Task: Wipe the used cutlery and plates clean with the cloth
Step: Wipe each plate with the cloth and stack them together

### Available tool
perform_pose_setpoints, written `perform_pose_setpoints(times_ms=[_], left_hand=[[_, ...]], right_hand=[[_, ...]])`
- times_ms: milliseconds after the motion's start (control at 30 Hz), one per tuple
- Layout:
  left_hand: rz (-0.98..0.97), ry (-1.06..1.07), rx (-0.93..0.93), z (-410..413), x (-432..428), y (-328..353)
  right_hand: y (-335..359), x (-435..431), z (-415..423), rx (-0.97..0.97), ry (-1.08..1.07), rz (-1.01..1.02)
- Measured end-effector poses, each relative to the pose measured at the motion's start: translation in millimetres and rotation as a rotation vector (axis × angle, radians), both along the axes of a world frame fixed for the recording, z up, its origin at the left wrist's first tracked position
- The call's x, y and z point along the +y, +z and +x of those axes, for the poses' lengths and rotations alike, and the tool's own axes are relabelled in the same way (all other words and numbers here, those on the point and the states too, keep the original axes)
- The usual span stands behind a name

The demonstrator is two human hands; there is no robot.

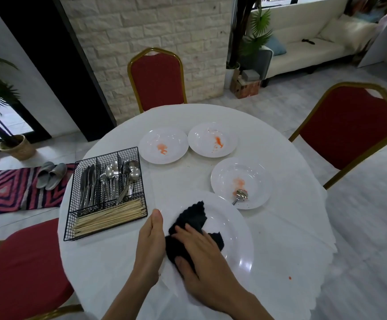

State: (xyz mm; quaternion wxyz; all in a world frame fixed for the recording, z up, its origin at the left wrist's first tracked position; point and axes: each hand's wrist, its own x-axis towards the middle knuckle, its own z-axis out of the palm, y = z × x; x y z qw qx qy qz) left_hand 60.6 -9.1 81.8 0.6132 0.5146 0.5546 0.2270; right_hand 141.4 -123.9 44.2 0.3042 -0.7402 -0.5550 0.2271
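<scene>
Right hand (201, 257): palm down, fingers spread flat, pressing the black cloth (188, 229) onto the nearest plate; not closed around it.
Left hand (152, 241): gripping the near-left rim of that plate, thumb over the edge, fingers hidden beneath.
Cloth: crumpled, dark, lying in the well of the big plate, partly under the right hand.
Big plate (236, 236): white, closest to the person, no stain visible on its bare part.
Spoon plate (255, 179): just beyond and to the right, orange smear in the middle, a spoon (240, 197) lying in it with its bowl on the smear.
Far plates: two side by side, the left one (163, 145) and the right one (212, 139), each with an orange stain.
Wire caddy (106, 195): left of the plates, holding knives, spoons and wooden chopsticks (111, 215).
Table (280, 227): round, white, with red chairs around it.
</scene>
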Motion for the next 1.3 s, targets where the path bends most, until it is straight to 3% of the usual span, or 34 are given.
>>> perform_pose_setpoints(times_ms=[200,367,467,567,633,733,867,967,1100,1200,1300], left_hand=[[-0.040,0.062,0.000,-5.8,17.9,-3.2],[0.032,0.059,-0.032,5.1,23.8,6.4],[0.059,-0.004,-0.070,19.4,16.2,7.6],[0.056,-0.008,-0.073,21.3,25.0,10.8],[0.085,0.005,-0.088,15.7,37.0,14.5],[0.126,-0.027,-0.087,3.9,45.8,20.5],[0.094,-0.163,-0.047,-0.5,41.3,11.6],[0.090,-0.354,0.014,8.1,28.9,5.9],[0.263,-0.654,0.121,26.0,18.0,12.1],[0.369,-0.700,0.147,26.3,27.3,15.3],[0.473,-0.634,0.089,20.1,35.7,19.7]], right_hand=[[-2.5,-11.3,11.9,-0.039,0.136,-0.010],[-0.6,13.8,61.0,-0.289,-0.085,-0.072],[17.2,35.8,35.7,-0.180,-0.108,-0.044],[35.6,28.6,-3.5,0.026,0.040,0.003],[26.1,9.6,-8.4,0.044,0.125,0.005],[2.1,-17.3,19.0,-0.126,0.161,0.045],[-8.9,-15.4,78.2,-0.335,-0.076,0.130],[10.7,2.9,91.3,-0.292,-0.083,0.129],[35.3,20.7,83.8,-0.258,0.058,0.152],[36.5,20.3,92.1,-0.197,-0.102,0.074],[26.2,8.3,98.2,0.044,-0.382,0.064]])
